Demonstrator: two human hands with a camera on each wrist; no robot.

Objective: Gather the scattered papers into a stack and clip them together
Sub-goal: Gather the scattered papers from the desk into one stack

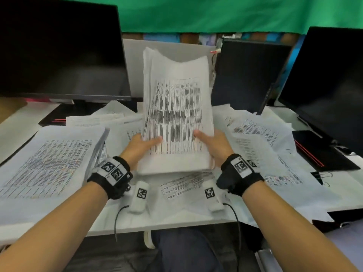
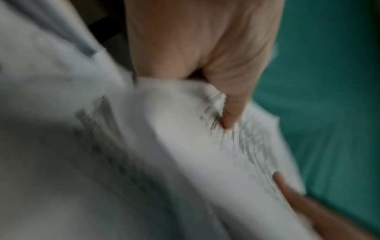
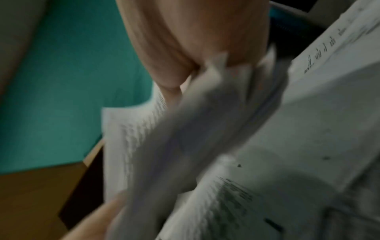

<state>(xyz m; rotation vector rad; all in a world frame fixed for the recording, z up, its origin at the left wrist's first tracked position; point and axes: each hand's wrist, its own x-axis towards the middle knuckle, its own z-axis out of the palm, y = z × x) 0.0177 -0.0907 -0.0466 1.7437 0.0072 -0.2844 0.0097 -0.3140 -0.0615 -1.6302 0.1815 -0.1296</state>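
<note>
1. Stack (image 1: 176, 114) of printed sheets stands nearly upright over the middle of the table (image 1: 17, 122), its lower edge just above the sheets lying there and its top leaning toward the far side.
2. Left hand (image 1: 140, 145) grips the stack's lower left edge, thumb laid across the printed front; the left wrist view shows the thumb (image 2: 230, 113) pressed on the paper, and the fingers are hidden behind the stack.
3. Right hand (image 1: 213, 142) grips the lower right edge the same way, thumb on the front and fingers out of sight behind.
4. Both wrist views are blurred, so finer detail of the hold cannot be told.
5. Loose papers (image 1: 45, 160) cover the table on the left, on the right and under the stack, overlapping one another.
6. A black binder clip (image 1: 318, 176) lies on the papers at the right, well apart from the stack.
7. Dark monitors stand at the far left (image 1: 59, 50) and far right (image 1: 330, 85), with a green cloth (image 1: 216, 12) hanging behind them.
8. Each wrist carries a black band (image 1: 112, 173) with printed markers.
</note>
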